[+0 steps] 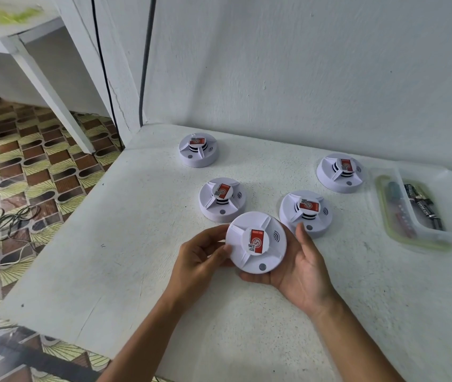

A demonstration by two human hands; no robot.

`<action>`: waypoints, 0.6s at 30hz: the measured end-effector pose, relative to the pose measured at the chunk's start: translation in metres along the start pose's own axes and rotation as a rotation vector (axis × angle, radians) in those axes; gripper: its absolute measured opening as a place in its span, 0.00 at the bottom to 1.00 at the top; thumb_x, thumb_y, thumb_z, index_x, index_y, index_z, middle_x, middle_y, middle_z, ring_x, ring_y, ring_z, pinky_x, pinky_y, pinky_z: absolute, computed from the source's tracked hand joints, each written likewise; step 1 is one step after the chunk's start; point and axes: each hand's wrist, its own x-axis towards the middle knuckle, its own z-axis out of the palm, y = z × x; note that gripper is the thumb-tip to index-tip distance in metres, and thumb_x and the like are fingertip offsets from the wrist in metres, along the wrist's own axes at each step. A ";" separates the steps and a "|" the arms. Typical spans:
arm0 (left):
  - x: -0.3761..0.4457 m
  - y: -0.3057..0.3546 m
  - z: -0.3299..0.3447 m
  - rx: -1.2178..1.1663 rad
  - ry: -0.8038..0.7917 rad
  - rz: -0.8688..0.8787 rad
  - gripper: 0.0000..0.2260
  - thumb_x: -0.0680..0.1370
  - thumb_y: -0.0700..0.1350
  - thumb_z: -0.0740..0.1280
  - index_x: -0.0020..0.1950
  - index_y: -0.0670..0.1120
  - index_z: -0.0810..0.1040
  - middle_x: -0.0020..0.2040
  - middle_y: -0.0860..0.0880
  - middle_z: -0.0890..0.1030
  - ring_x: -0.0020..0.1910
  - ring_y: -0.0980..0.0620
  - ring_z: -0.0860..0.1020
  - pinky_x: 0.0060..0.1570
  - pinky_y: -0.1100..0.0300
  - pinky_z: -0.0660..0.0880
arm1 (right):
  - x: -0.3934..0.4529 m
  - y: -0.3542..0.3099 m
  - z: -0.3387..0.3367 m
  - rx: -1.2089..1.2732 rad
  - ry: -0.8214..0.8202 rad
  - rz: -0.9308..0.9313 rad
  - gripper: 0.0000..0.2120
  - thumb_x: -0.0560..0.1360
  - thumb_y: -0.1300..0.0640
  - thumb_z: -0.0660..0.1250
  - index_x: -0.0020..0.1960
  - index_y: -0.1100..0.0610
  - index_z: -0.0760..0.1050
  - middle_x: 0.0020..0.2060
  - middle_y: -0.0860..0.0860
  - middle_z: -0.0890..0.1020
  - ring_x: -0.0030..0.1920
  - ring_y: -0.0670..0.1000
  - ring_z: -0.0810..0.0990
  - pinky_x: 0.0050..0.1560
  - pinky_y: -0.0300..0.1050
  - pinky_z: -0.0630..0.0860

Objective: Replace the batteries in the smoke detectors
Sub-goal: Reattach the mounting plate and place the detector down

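Note:
I hold a white round smoke detector (256, 242) with a red label just above the white table (164, 271). My left hand (201, 261) grips its left rim with curled fingers. My right hand (300, 267) cups it from below and the right, thumb raised beside it. Several more identical detectors stand on the table: one (222, 199) just behind, one (306, 213) at the right, one (197, 150) far back, one (340, 172) back right. A clear plastic tray (390, 232) at the right holds batteries (423, 206).
A white wall rises right behind the table, with two black cables (143, 64) running down at the corner. The table's left edge drops to a patterned tiled floor with loose cords (9, 216). A white bench leg stands at the far left.

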 end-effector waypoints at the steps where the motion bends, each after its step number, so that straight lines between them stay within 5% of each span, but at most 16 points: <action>1: 0.000 0.000 0.000 -0.002 0.001 -0.001 0.13 0.79 0.35 0.65 0.63 0.41 0.78 0.56 0.48 0.84 0.55 0.48 0.82 0.50 0.55 0.80 | 0.000 0.000 0.000 0.000 -0.003 0.000 0.39 0.69 0.35 0.69 0.72 0.55 0.67 0.68 0.64 0.72 0.64 0.68 0.73 0.62 0.77 0.59; 18: -0.001 0.001 0.001 0.000 0.012 0.002 0.13 0.78 0.34 0.65 0.61 0.43 0.79 0.55 0.49 0.84 0.55 0.50 0.82 0.49 0.60 0.80 | 0.000 -0.001 0.000 -0.027 -0.071 -0.021 0.36 0.67 0.35 0.70 0.68 0.54 0.72 0.66 0.62 0.75 0.61 0.65 0.76 0.56 0.69 0.72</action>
